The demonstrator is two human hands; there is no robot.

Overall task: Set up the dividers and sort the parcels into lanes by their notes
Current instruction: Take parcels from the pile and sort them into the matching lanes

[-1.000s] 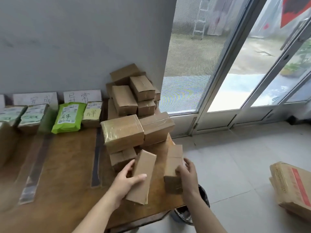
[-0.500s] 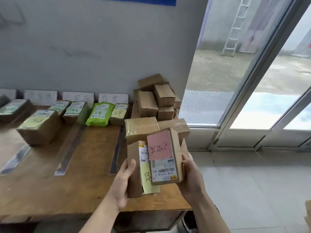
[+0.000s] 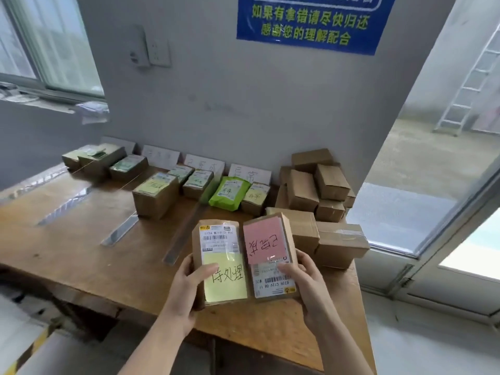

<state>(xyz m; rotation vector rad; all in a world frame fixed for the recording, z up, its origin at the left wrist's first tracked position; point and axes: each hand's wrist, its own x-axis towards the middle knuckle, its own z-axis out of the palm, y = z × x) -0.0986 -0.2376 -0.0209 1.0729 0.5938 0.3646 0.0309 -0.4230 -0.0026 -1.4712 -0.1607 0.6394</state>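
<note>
I hold two small cardboard parcels side by side above the near edge of the wooden table point(image 3: 81, 255). My left hand point(image 3: 186, 288) grips the parcel with a yellow note point(image 3: 220, 263). My right hand point(image 3: 305, 288) grips the parcel with a pink note point(image 3: 267, 253). Both face up, their notes and shipping labels readable. Clear strip dividers point(image 3: 120, 231) lie on the table and mark lanes. Sorted parcels sit at the far ends of the lanes, among them a green pouch point(image 3: 228, 193) and a box with a yellow note point(image 3: 155, 194). White paper signs point(image 3: 250, 173) lean on the wall behind them.
A pile of unsorted brown boxes point(image 3: 313, 190) fills the table's right end, next to the glass door point(image 3: 433, 212). A blue notice point(image 3: 313, 23) hangs on the grey wall. A window point(image 3: 48, 44) is at the far left. Floor lies to the right of the table.
Both hands picked one parcel each from the table, lifted them and turned them face up. The two now sit side by side instead of overlapping, and my view has swung up and left.
</note>
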